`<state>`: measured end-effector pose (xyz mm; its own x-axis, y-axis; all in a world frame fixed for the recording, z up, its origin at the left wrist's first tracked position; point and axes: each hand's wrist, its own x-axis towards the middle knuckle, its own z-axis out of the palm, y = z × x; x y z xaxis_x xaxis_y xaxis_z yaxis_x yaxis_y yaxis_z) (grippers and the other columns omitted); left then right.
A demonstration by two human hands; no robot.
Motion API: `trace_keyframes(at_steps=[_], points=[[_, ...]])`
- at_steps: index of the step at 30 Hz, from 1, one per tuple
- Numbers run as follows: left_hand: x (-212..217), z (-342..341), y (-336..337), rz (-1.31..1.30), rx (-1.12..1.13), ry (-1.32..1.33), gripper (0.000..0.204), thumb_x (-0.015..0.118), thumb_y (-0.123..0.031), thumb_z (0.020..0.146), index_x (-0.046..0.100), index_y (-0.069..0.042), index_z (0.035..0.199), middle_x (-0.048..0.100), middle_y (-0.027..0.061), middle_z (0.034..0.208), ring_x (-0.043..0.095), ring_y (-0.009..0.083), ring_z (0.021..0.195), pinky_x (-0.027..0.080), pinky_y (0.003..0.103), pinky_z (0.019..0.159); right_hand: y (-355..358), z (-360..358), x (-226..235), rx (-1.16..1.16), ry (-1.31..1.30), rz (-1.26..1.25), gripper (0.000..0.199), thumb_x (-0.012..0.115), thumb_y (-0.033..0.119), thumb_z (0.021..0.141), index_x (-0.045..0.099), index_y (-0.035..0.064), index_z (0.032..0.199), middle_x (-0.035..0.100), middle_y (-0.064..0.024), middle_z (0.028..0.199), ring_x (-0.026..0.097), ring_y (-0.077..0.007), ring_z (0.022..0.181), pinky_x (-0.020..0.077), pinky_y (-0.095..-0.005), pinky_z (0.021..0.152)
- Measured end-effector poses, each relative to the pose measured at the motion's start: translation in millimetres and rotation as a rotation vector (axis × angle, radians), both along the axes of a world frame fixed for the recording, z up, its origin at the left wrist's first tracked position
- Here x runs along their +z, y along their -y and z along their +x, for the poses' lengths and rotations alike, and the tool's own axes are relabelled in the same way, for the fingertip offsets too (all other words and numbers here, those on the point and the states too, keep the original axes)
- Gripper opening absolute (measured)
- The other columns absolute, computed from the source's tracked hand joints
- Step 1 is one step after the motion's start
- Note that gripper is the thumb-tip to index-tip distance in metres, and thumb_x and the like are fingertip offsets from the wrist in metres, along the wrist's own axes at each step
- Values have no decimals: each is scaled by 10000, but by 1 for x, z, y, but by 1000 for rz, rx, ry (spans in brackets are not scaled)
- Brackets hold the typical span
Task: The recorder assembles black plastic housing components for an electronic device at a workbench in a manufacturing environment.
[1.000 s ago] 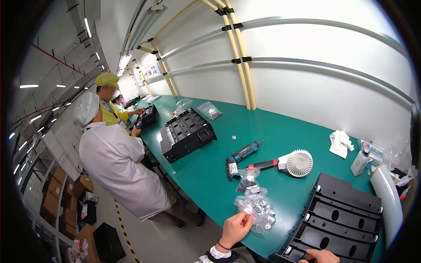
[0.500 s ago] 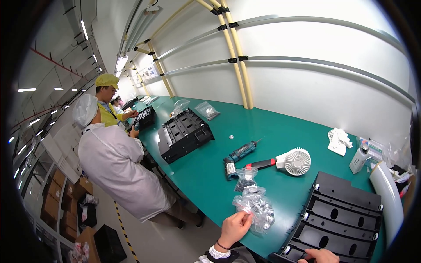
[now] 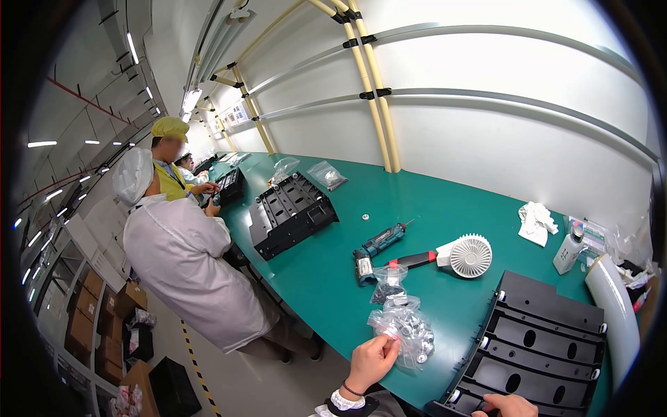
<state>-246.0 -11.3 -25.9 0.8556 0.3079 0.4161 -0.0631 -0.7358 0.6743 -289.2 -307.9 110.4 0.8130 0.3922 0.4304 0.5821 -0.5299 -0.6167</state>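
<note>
My left hand (image 3: 374, 361) pinches the edge of a clear zip bag (image 3: 411, 332) that lies on the green bench. Small silvery-white round parts show through the plastic. A smaller clear bag of dark small parts (image 3: 388, 292) lies just beyond it. My right hand (image 3: 513, 406) is at the near edge of a black slotted panel (image 3: 549, 340) with white rollers along its sides. Its fingers look curled in, and the lower picture edge cuts off part of it. What lies under those fingers is hidden.
On the green bench (image 3: 316, 267) lie a cordless screwdriver (image 3: 379, 251), a white handheld fan (image 3: 467, 257), a white cloth (image 3: 537, 224) and a white bottle (image 3: 570, 250). Another black panel assembly (image 3: 295, 215) sits farther left. A person in a white coat (image 3: 187, 267) stands along the bench.
My hands and the bags stay almost still. Farther along the bench, the co-worker in yellow has shifted head and hand slightly.
</note>
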Motion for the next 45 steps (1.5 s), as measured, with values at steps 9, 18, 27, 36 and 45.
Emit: trace_keyframes(at_steps=[9, 18, 27, 36, 45], points=[[0, 0, 0, -2, -4, -11, 175, 732, -187, 873, 648, -51, 800, 652, 72, 688, 627, 229, 554, 463, 345, 496, -1, 1, 0, 0, -4, 17, 222, 753, 48, 838, 672, -24, 1032, 655, -134, 779, 608, -269, 617, 482, -337, 570], [-1, 1, 0, -6, -3, -13, 175, 735, -189, 873, 651, -51, 803, 628, 67, 668, 604, 227, 539, 452, 346, 493, 0, 1, 1, 9, -7, 13, 218, 746, 49, 850, 671, -30, 1039, 656, -140, 778, 610, -274, 612, 489, -339, 569], [-3, 2, 0, 0, -17, -7, 189, 734, -190, 874, 648, -45, 788, 627, 67, 668, 599, 225, 535, 445, 337, 489, 0, 3, 2, 7, -11, 32, 237, 757, 34, 822, 671, -26, 1035, 660, -150, 795, 626, -300, 643, 502, -353, 591], [-3, 2, 0, 20, 10, -29, 184, 733, -192, 870, 651, -49, 788, 622, 59, 663, 586, 218, 523, 443, 335, 487, 2, 3, 1, 16, -13, 31, 243, 758, 37, 817, 668, -25, 1034, 661, -158, 805, 644, -318, 690, 513, -366, 615], [-5, 3, -1, 44, 7, -27, 182, 732, -190, 866, 650, -47, 790, 615, 62, 657, 590, 225, 526, 446, 337, 490, 3, 5, 1, 25, 8, 51, 248, 763, 35, 807, 666, -34, 1025, 661, -166, 803, 645, -330, 692, 515, -375, 615]])
